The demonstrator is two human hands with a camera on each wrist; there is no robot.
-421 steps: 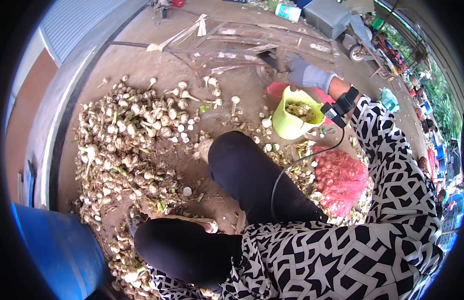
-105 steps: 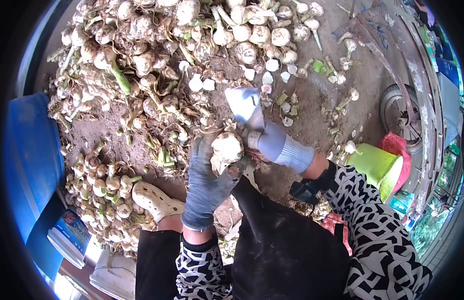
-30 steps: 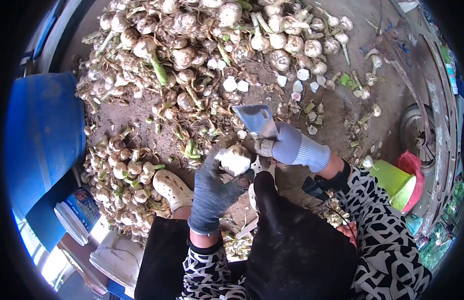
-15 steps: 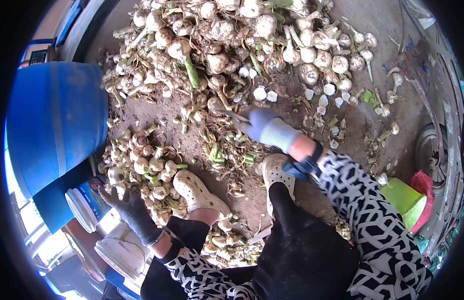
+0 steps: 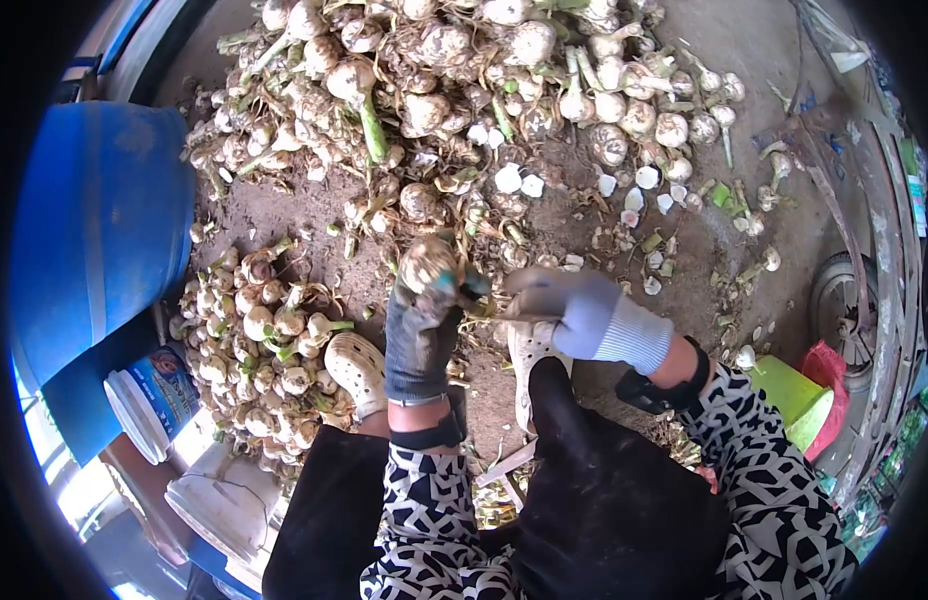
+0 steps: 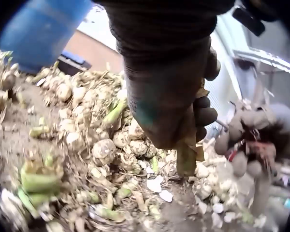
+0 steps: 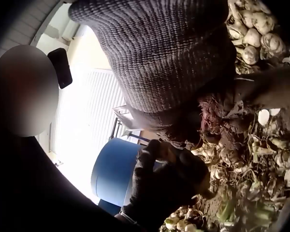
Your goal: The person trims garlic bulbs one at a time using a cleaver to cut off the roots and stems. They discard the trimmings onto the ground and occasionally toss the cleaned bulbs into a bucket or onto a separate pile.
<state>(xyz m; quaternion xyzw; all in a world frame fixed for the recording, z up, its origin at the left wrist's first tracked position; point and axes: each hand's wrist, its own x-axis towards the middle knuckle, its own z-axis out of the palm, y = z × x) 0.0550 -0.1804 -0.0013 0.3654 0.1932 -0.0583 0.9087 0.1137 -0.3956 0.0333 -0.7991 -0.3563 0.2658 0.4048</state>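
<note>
My gloved left hand (image 5: 421, 345) grips a garlic bulb (image 5: 427, 266) between the knees; in the left wrist view its stalk (image 6: 186, 159) points down out of the fist. Just to the right, my gloved right hand (image 5: 584, 312) holds a cleaver (image 7: 270, 89), its blade turned nearly edge-on and blurred in the head view. The right fingers come close to the stalk side of the bulb. Ahead lies a large heap of untrimmed garlic (image 5: 424, 60) with stalks and roots. A smaller pile of short-stemmed bulbs (image 5: 264, 340) lies left of the shoe.
A blue barrel (image 5: 94, 230) stands at the left, with white buckets (image 5: 219, 500) below it. Cut root ends (image 5: 508, 178) and stalk scraps litter the floor. A yellow-green bucket (image 5: 789, 400) and a metal cart frame (image 5: 884, 250) stand at the right.
The left hand released the earlier whitish bulb, was open over the small pile, and now grips another garlic bulb in the middle. The right hand, seen by the bucket at first, holds the cleaver.
</note>
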